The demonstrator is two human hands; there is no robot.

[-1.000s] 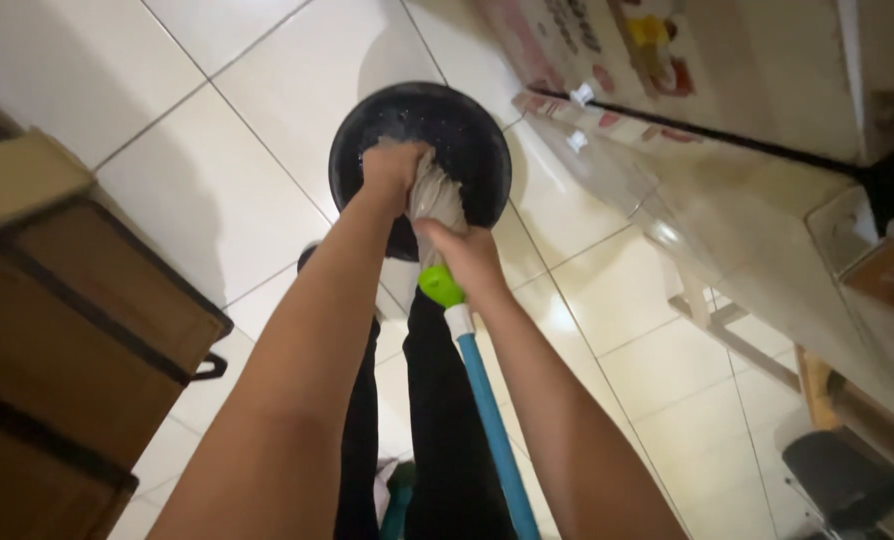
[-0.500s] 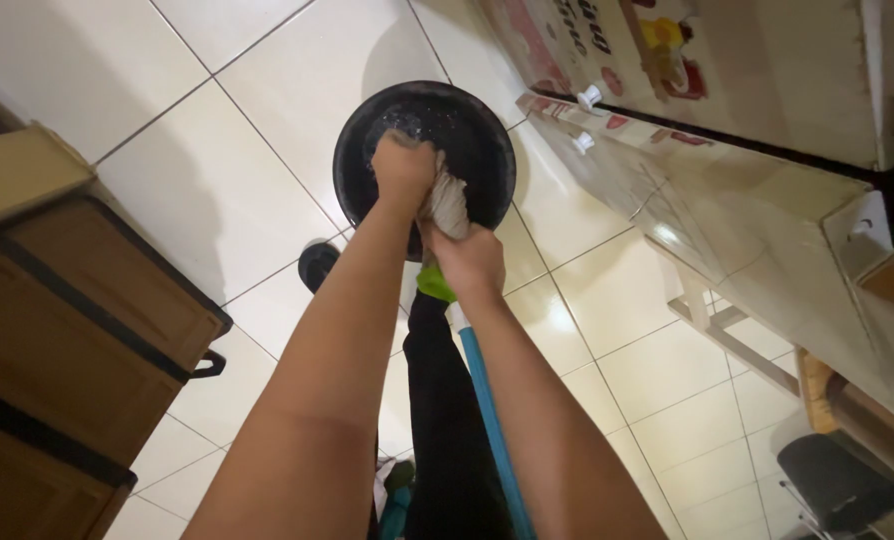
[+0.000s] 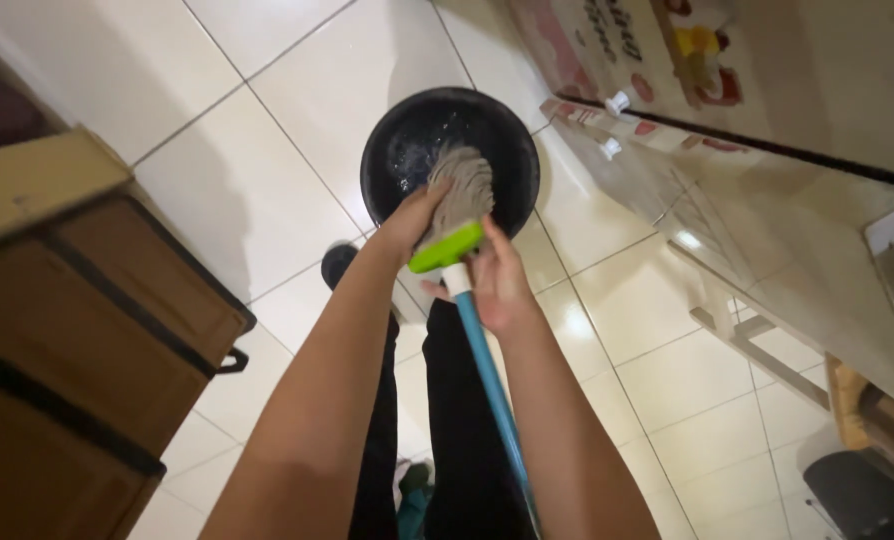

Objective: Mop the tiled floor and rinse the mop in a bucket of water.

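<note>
1. The left hand (image 3: 414, 215), just above the centre of the frame, is closed around the lower strands of a grey mop head (image 3: 462, 190), fingers wrapped around the wet cords right above the green collar.
2. The right hand (image 3: 497, 285), a little below and to the right of it, lies against the top of the blue mop handle (image 3: 485, 370), just under the white neck; the fingers look loosely curled beside the pole, and whether they fully grip it cannot be told.
3. The lime-green collar (image 3: 447, 247) sits between the two hands, tilted, joining the mop head to the handle.
4. The mop head hangs into a round black bucket (image 3: 507, 150) in the upper centre of the frame; droplets or suds glint on the bucket's inner wall.
5. The handle runs down from the hands toward the bottom centre, crossing over the person's black trousers (image 3: 457, 440).
6. The bucket stands on a floor of large pale glossy tiles (image 3: 267, 120) that fills most of the view.
7. A brown cardboard box (image 3: 77, 330) with dark strapping takes up the left edge of the frame.
8. Light-coloured cartons with red printing (image 3: 607, 60) run along the upper right, and a glossy white surface (image 3: 787, 230) slants beneath them.
</note>
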